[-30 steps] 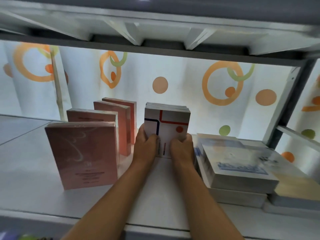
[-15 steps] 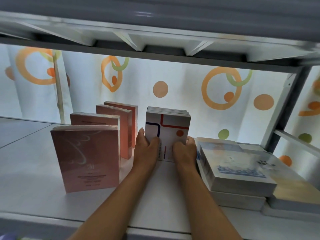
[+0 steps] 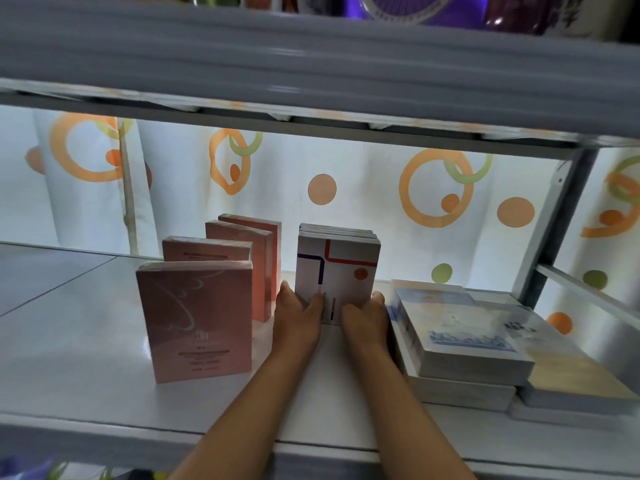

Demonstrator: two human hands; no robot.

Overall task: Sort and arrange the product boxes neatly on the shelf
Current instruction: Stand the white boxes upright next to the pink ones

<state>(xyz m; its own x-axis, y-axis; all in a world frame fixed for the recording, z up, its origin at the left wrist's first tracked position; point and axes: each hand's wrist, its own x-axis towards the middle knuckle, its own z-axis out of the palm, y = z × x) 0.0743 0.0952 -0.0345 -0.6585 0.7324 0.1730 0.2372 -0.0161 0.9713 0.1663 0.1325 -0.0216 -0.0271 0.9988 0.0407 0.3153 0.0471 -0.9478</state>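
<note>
A row of white boxes (image 3: 341, 268) with red and blue lines and an orange dot stands upright at the middle of the white shelf (image 3: 83, 368). My left hand (image 3: 298, 315) holds the row's lower left side, thumb across the front box. My right hand (image 3: 365, 317) grips its lower right side. Left of them, several pink boxes (image 3: 197, 320) stand upright in a staggered row running backward. To the right, pale blue-and-white boxes (image 3: 457, 337) lie flat in stacks.
The upper shelf board (image 3: 311, 64) hangs low overhead. A grey upright post (image 3: 561, 216) stands at the back right. A white curtain with orange and green circles (image 3: 433, 188) hangs behind the shelf. Bare shelf surface lies at the left.
The camera has tilted upward, so the shelf scene sits lower in view and more of the upper board shows. Both hands keep the same hold on the white boxes.
</note>
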